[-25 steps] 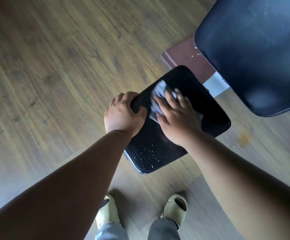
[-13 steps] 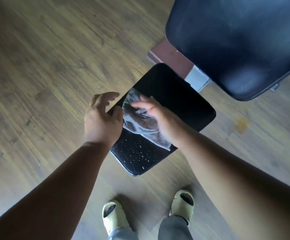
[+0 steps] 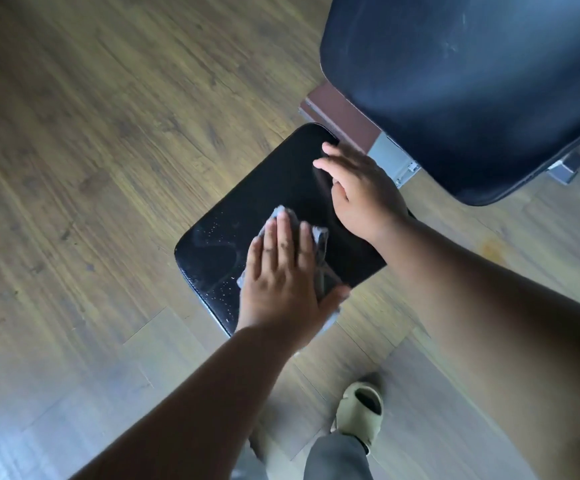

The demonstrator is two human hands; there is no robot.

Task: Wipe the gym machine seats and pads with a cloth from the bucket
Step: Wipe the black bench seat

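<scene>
Since half a second ago the cloth [image 3: 318, 258] has passed from the right hand to the left hand [image 3: 281, 275]; the right hand [image 3: 361, 192] has moved up to the far end of the seat [image 3: 274, 188].

Left hand: flat, fingers straight and slightly spread, palm pressing the grey cloth onto the black seat. Cloth lies under the palm, edges showing past the fingertips and beside the thumb. Left of this hand, the seat surface shows water droplets and a wet streak.

Right hand: fingers relaxed and spread, resting on the seat's far right corner, holding nothing. Beyond it, a brown frame bar [image 3: 344, 119] and a large dark back pad [image 3: 461, 84]. Below the arms, one pale sandal [image 3: 361, 410] on the wood floor [image 3: 108, 133].
</scene>
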